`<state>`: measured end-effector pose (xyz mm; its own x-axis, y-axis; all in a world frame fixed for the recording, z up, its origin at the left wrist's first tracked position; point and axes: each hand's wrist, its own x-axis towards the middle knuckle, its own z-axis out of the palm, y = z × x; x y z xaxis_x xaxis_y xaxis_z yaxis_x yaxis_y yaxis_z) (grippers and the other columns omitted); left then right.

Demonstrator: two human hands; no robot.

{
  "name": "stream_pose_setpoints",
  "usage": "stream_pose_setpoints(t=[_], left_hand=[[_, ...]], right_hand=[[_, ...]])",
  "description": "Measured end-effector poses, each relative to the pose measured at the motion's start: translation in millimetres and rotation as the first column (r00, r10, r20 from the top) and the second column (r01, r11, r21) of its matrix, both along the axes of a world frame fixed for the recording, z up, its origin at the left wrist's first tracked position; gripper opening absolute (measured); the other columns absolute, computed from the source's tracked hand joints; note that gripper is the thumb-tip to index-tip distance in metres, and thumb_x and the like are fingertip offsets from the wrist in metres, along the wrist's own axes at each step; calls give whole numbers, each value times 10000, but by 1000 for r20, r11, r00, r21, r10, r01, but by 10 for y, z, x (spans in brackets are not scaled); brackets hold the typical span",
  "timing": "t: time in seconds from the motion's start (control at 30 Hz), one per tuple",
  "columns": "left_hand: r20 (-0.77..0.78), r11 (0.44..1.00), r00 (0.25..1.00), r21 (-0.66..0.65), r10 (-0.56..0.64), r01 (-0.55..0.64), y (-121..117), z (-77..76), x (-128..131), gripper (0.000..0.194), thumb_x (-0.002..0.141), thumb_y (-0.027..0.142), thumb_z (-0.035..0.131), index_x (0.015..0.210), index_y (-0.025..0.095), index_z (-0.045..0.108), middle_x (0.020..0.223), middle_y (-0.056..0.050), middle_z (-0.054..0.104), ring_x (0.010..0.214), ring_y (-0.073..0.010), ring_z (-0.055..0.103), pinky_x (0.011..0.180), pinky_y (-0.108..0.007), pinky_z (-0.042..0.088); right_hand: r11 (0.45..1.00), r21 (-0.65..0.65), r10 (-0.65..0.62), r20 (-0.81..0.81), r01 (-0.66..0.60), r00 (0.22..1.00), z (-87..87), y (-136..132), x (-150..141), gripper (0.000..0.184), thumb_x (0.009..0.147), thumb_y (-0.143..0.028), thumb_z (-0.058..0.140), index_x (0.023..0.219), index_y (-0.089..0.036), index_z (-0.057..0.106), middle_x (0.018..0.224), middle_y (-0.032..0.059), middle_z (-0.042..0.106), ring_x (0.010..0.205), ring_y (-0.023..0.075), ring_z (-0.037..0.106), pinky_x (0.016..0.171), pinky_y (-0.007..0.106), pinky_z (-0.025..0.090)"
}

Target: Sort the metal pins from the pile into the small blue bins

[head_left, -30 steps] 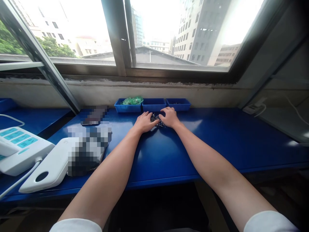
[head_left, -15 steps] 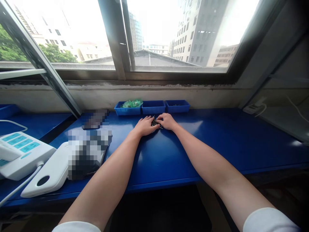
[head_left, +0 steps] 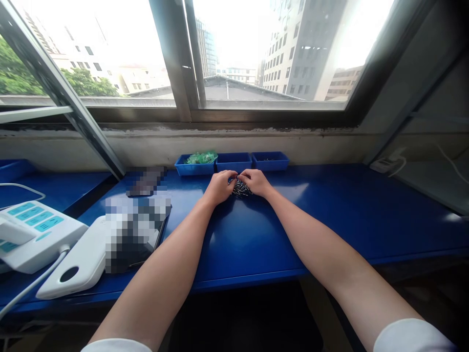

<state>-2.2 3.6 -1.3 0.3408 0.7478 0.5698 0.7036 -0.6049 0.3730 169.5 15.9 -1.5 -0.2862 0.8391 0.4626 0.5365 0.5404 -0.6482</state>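
Note:
A small pile of dark metal screws point(head_left: 241, 188) lies on the blue table point(head_left: 256, 234), just in front of three blue trays. My left hand point(head_left: 219, 187) and my right hand point(head_left: 256, 182) cup the pile from either side, fingers curled and fingertips meeting over it. The left tray point(head_left: 195, 165) holds green parts, the middle tray point(head_left: 233, 162) looks empty, and the right tray point(head_left: 270, 160) holds a few small dark pieces.
White power strips point(head_left: 32, 234) with a cable and a white device point(head_left: 78, 261) sit at the left, beside blurred-out items. A window sill and wall rise behind the trays. A white adapter point(head_left: 384, 165) lies at the far right.
Both hands have drawn closer together around the screws, curling from flat to cupped, so the pile is gathered tighter between them.

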Motion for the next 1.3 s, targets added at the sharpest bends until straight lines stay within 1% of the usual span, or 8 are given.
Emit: stream_pose_setpoints(t=[0.33, 0.57, 0.7, 0.83, 0.9, 1.0, 1.1, 1.3], left_hand=[[87, 995, 996, 99, -1, -8, -13, 50, 7, 187, 848, 269, 536, 892, 189, 700, 864, -52, 688, 818, -184, 631, 775, -286, 481], [87, 996, 996, 77, 32, -38, 23, 14, -31, 239, 863, 270, 485, 842, 198, 712, 827, -43, 664, 766, -173, 607, 724, -278, 465], [101, 998, 994, 57, 31, -37, 11, 16, -24, 257, 866, 308, 479, 854, 205, 714, 844, -41, 659, 794, -176, 615, 769, -284, 480], [144, 982, 976, 68, 163, -174, -23, 32, -20, 337, 835, 323, 502, 1125, 211, 636, 1159, -66, 598, 1039, -211, 586, 922, -309, 462], [124, 968, 962, 39, 241, -248, -26, 30, -37, 460, 811, 326, 519, 1252, 196, 548, 1281, -86, 531, 1160, -238, 525, 989, -335, 427], [0, 957, 958, -53, 286, -285, -8, 9, -72, 532, 796, 372, 528, 1292, 183, 509, 1340, -106, 495, 1248, -271, 455, 1039, -372, 382], [-120, 946, 954, -142, 276, -291, 16, -23, -98, 570, 806, 440, 505, 1310, 173, 494, 1392, -136, 451, 1284, -304, 414, 1051, -417, 357], [-245, 930, 942, -230, 230, -287, 16, -41, -112, 599, 819, 489, 458, 1317, 158, 493, 1433, -163, 407, 1315, -333, 372, 1058, -460, 320]], right_hand=[[980, -176, 60, -185, -93, 981, 53, -31, -20, 331, 781, -453, 558, 639, -157, 599, 488, -36, 496, 457, 81, 400, 460, 230, 307], [956, -227, 46, -503, -183, 863, 63, -46, -23, 255, 631, -388, 708, 749, -164, 675, 642, 18, 659, 528, 104, 500, 471, 229, 354], [943, -261, 37, -534, -206, 844, 67, -45, 5, 243, 631, -392, 695, 711, -162, 711, 696, 42, 690, 543, 116, 514, 456, 239, 356], [989, -105, -139, -344, 109, 929, 54, -10, 64, 225, 703, -361, 611, 750, -183, 741, 759, 41, 717, 686, 170, 601, 651, 291, 472], [946, 67, -301, -186, 318, 935, 46, 11, 120, 231, 722, -304, 572, 820, -195, 751, 833, 42, 727, 837, 207, 611, 791, 322, 471], [849, 216, -487, -37, 483, 873, 43, 41, 225, 302, 738, -261, 534, 948, -189, 739, 947, 52, 723, 991, 246, 560, 896, 363, 435], [800, 228, -576, 33, 555, 817, 46, 70, 318, 374, 753, -256, 515, 1067, -171, 699, 1039, 68, 701, 1045, 276, 505, 938, 416, 391], [787, 221, -610, 144, 576, 779, 31, 161, 419, 538, 746, -248, 507, 1275, -161, 553, 1279, 82, 576, 1071, 317, 397, 912, 475, 356]])
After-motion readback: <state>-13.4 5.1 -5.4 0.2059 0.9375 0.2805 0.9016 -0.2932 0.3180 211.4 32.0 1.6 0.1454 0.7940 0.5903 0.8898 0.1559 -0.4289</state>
